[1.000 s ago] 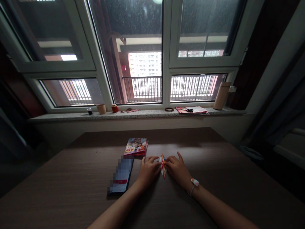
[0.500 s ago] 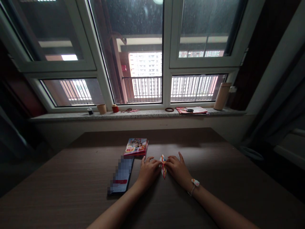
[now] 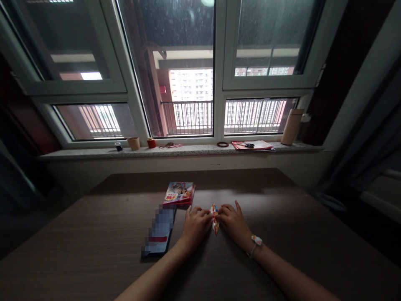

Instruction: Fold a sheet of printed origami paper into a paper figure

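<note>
A small piece of folded paper (image 3: 214, 225), narrow and pointed at both ends, lies on the brown table between my hands. It is printed in white, red, yellow and blue. My left hand (image 3: 196, 225) grips its left edge with closed fingertips. On the opposite edge, my right hand (image 3: 233, 223) pinches the paper, its little finger lifted away. A bracelet with a white and orange charm (image 3: 257, 240) circles my right wrist. The fingertips cover the middle of the paper.
Left of my hands lies a phone (image 3: 161, 230), its screen partly pixelated. Behind it is a stack of printed leaflets (image 3: 179, 193). The windowsill (image 3: 194, 149) bears a paper cup (image 3: 133, 144), a red spool (image 3: 151, 143), papers with scissors (image 3: 249, 145) and a tan bottle (image 3: 292, 126).
Almost nothing differs. Both hands stay on the folded paper, which looks slightly narrower between the fingertips.
</note>
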Demonstrator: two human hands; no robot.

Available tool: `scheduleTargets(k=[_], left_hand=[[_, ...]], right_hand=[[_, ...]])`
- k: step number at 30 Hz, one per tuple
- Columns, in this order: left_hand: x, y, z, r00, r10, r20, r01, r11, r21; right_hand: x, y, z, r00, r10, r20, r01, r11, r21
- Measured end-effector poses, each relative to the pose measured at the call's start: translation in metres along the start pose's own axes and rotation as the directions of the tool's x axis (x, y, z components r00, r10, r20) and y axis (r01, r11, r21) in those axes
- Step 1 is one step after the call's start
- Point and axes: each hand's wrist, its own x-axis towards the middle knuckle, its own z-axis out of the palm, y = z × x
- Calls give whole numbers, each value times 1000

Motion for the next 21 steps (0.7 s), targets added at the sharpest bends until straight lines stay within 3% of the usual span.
scheduleTargets(k=[7,21], left_hand=[[2,-1,-1,998,46,34,-45,998,-31],[0,-2,-5,999,3,34,-1,998,-68]], right_hand=[[0,1,1,1000,-19,-19,19,1000,-17],[-1,-1,-3,999,14,-33,-13,999,48]])
